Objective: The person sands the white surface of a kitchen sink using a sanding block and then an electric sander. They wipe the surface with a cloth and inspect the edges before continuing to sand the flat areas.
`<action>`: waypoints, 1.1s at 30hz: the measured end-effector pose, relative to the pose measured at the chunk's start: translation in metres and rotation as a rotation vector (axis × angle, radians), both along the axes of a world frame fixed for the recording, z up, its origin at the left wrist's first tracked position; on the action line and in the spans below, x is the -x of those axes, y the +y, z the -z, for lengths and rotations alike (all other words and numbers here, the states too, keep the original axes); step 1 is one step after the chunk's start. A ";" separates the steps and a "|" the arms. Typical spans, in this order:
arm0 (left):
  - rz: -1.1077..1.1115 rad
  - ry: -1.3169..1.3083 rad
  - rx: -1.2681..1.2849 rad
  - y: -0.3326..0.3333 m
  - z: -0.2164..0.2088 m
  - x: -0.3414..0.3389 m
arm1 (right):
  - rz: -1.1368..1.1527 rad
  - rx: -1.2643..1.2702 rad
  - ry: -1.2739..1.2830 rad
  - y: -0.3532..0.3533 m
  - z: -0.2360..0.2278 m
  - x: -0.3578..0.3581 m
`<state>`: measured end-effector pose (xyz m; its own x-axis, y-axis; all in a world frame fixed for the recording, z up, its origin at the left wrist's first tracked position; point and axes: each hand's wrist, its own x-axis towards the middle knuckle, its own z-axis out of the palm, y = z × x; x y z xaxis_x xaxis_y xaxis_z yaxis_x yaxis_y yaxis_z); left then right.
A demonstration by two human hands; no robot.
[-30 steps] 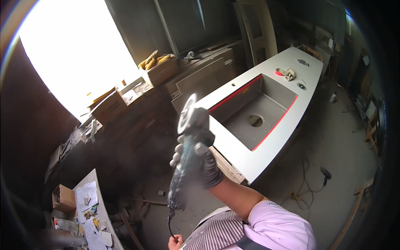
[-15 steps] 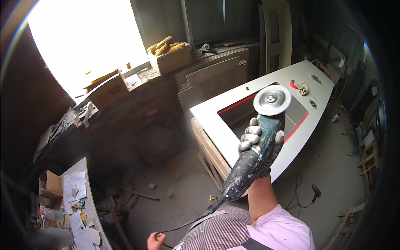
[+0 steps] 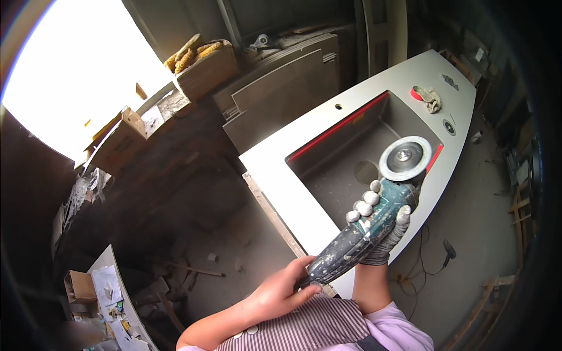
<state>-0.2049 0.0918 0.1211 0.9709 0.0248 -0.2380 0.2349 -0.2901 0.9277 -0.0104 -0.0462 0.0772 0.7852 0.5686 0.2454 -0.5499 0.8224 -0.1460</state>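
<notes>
No words, numbers or signs could be read. Pale marks on the grinder [image 3: 342, 251] in the right hand [image 3: 391, 238] were too small to make out. Faint printing on the cardboard box [image 3: 119, 142], well beyond and left of the left hand [image 3: 281, 295], was too blurred to read.

Head view: left camera of a side-by-side fisheye pair, worn on the person's head. Looks down and ahead, over the striped apron [image 3: 293, 327] at the lower edge. Angle grinder [image 3: 364, 231] close to the lens, right of centre; counter [image 3: 284, 184] beyond, running obliquely toward upper right; bright window [image 3: 88, 64] farther off, upper left. Wide coverage; straight edges bow near the dark, rounded rim.
</notes>
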 end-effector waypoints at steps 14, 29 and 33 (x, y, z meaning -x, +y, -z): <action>0.249 0.039 -0.177 0.006 0.034 -0.090 | 0.261 0.070 -0.042 -0.037 0.029 -0.040; 0.000 0.565 -0.285 0.195 0.231 0.088 | 0.411 0.607 -0.183 -0.004 -0.038 -0.133; -0.231 0.302 -0.516 0.200 0.183 0.050 | 0.216 0.939 -0.229 -0.001 -0.054 -0.165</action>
